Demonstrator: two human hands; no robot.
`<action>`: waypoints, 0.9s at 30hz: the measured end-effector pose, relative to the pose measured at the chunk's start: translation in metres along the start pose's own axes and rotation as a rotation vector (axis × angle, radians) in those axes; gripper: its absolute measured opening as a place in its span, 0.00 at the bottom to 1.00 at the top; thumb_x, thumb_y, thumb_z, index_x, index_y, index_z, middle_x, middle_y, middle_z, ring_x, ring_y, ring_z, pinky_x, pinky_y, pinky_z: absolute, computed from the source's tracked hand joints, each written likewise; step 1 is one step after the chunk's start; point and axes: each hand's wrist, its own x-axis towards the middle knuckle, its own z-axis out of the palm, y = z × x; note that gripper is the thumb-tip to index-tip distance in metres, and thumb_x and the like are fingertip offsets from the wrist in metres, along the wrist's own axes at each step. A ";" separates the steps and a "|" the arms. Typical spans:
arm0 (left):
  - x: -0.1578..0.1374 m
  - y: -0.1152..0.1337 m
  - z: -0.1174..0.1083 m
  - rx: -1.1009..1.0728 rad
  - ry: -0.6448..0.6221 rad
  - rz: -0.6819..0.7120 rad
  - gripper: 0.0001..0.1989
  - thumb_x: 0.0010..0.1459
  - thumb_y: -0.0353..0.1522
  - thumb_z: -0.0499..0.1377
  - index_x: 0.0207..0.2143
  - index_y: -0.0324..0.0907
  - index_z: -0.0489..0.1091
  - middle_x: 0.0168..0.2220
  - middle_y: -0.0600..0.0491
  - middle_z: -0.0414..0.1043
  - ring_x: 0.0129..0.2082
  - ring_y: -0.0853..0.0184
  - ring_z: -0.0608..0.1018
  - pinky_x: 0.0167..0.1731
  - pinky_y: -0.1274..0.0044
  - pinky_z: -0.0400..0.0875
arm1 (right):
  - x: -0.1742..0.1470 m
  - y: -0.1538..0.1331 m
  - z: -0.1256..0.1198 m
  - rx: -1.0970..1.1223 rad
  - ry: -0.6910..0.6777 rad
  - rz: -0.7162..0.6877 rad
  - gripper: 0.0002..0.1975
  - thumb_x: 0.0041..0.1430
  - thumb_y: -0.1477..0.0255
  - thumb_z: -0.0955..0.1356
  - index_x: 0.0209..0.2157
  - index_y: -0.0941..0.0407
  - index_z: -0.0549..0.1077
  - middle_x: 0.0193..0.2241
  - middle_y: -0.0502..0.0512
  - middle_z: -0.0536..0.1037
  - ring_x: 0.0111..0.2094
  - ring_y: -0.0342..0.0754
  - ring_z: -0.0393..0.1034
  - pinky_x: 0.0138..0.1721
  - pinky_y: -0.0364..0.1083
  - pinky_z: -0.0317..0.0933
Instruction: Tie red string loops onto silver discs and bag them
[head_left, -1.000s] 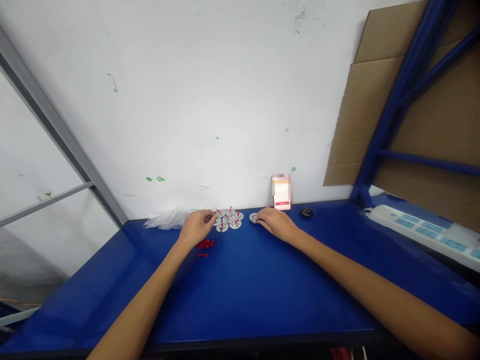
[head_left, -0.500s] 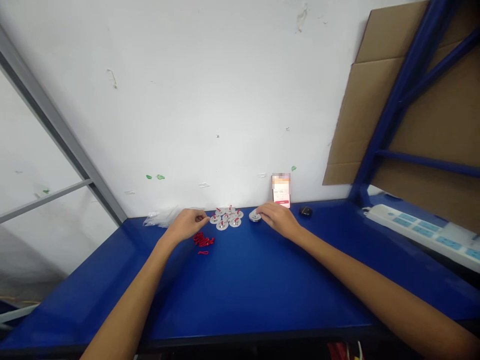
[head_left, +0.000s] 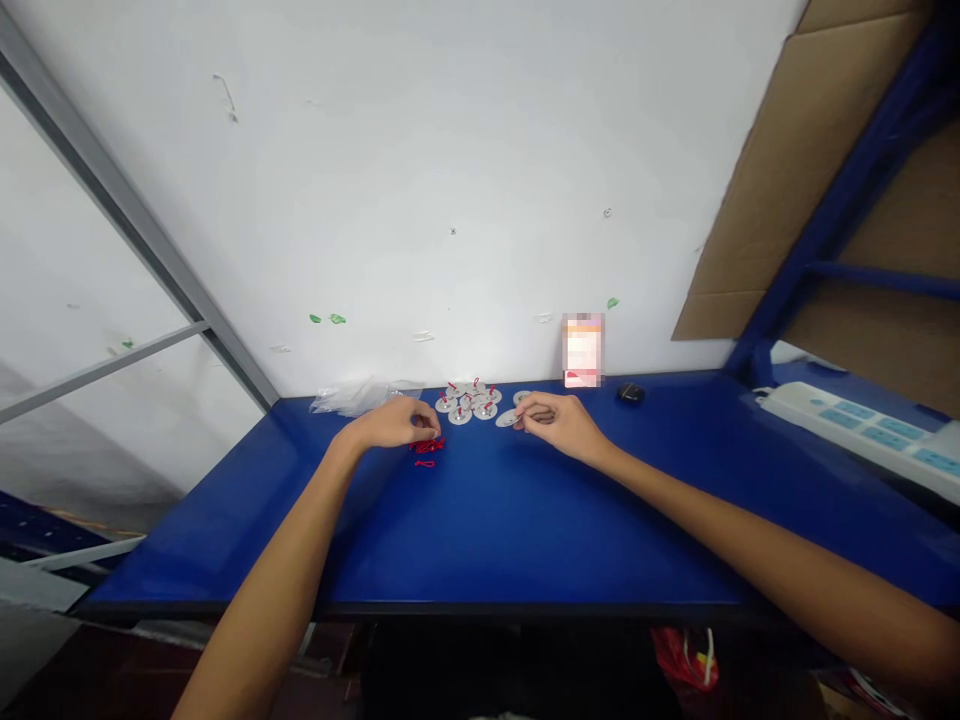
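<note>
Pinching a pale disc by its rim, our right hand holds it beside a cluster of red-looped discs on the blue table; our left hand curls over red cords, whether gripping one we cannot tell.

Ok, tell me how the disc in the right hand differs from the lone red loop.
The disc is pale and round; the loop is red and thin. The disc is pinched in the right hand; the loop lies on the table, untouched. Both are left of the phone.
</note>
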 end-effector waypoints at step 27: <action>0.007 -0.004 0.006 -0.330 0.253 0.049 0.09 0.55 0.35 0.67 0.35 0.41 0.71 0.30 0.53 0.78 0.28 0.70 0.77 0.32 0.77 0.71 | 0.004 0.016 0.006 0.331 0.047 0.248 0.17 0.53 0.65 0.82 0.37 0.54 0.76 0.32 0.53 0.87 0.35 0.53 0.85 0.37 0.51 0.84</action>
